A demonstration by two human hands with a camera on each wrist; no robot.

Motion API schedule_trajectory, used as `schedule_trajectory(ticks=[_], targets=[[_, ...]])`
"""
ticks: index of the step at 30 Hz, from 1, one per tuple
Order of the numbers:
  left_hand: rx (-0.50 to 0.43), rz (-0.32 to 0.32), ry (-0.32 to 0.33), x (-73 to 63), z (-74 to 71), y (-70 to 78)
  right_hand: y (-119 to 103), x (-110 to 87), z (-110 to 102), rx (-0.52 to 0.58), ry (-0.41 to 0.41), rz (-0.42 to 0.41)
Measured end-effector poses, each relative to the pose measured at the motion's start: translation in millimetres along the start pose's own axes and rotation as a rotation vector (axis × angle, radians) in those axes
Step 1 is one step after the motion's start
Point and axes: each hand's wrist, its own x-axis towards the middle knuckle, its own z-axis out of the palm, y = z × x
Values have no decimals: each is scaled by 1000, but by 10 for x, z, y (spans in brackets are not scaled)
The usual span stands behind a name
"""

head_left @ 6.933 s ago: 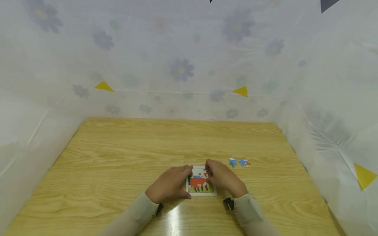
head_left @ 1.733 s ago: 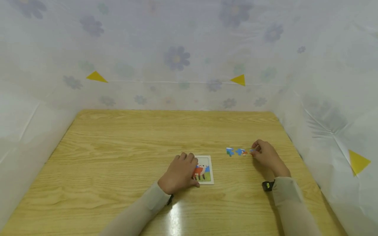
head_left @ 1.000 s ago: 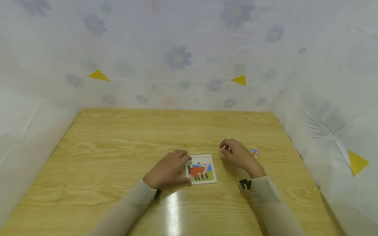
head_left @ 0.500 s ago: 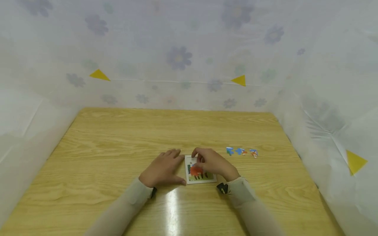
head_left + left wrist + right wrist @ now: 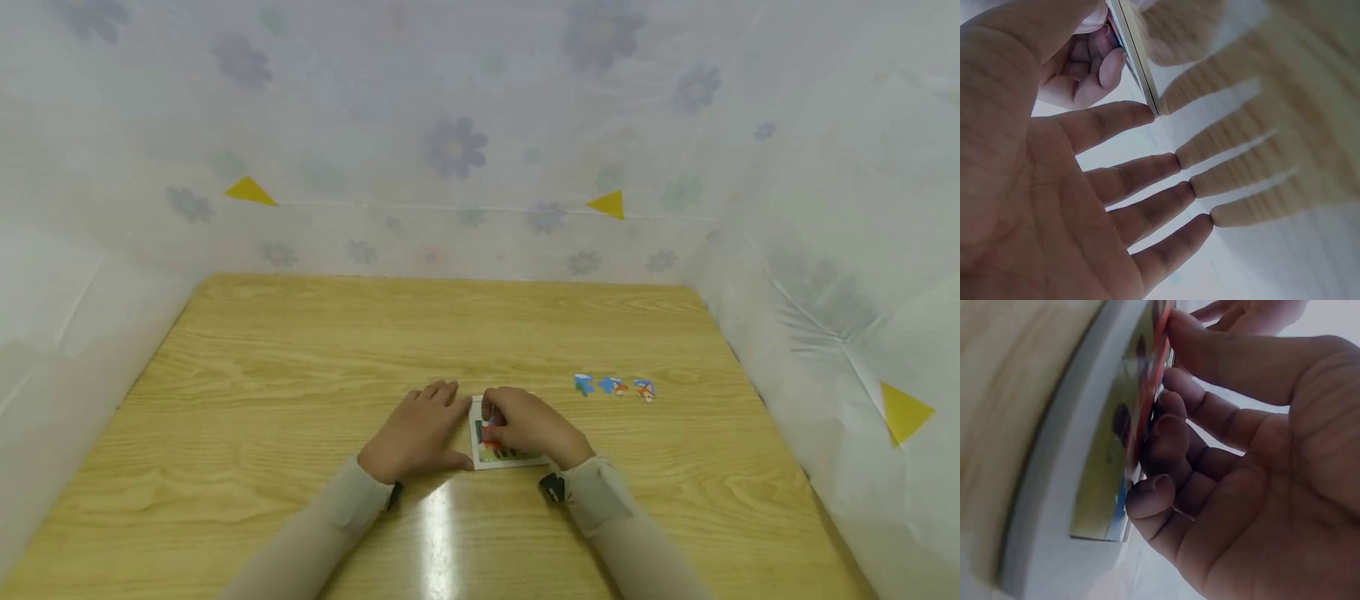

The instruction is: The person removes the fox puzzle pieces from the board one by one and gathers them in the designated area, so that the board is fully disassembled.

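Pale flower-printed cloth (image 5: 360,108) hangs round the wood-grained desk (image 5: 300,350). From above, I see the small puzzle (image 5: 483,455) lying flat in front of the person, the left hand (image 5: 416,433) spread beside its left edge and the right hand (image 5: 528,427) arched over it, hiding much of the picture. Three loose pieces sit in a row on the desk to the puzzle's right, a little farther off: a blue-and-green piece (image 5: 582,384), a blue-and-orange piece (image 5: 612,386) and an orange-faced piece (image 5: 645,389).

At the left wrist, the fingers are straight, tips down on the desk, with the index tip apparently against the corner of the frame (image 5: 1135,57). To my eye that makes a good stop; it should bear firmly enough that sideways nudges don't slide the puzzle.

At the right wrist, the fingers curl inward and the thumb (image 5: 1235,359) touches the red of the picture; whether they pinch a piece I can't tell. This looks like fitting work, so small nudges and level pressure should beat a hard shove, which might tip up neighbouring parts.
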Motion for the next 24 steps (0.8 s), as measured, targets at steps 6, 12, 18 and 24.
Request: schedule_trajectory(ticks=[6,12,18,24], targets=[[4,-20,-7,0,-17,58,-73,-24,26,-43,12,35],[-4,-48,-33,9,-48,96,-105,-41,30,-50,12,44],[-6,-49,-39,6,-46,94,-122,-50,36,-63,18,58],[1,-40,-33,4,-45,94,-129,-61,32,-32,39,60]])
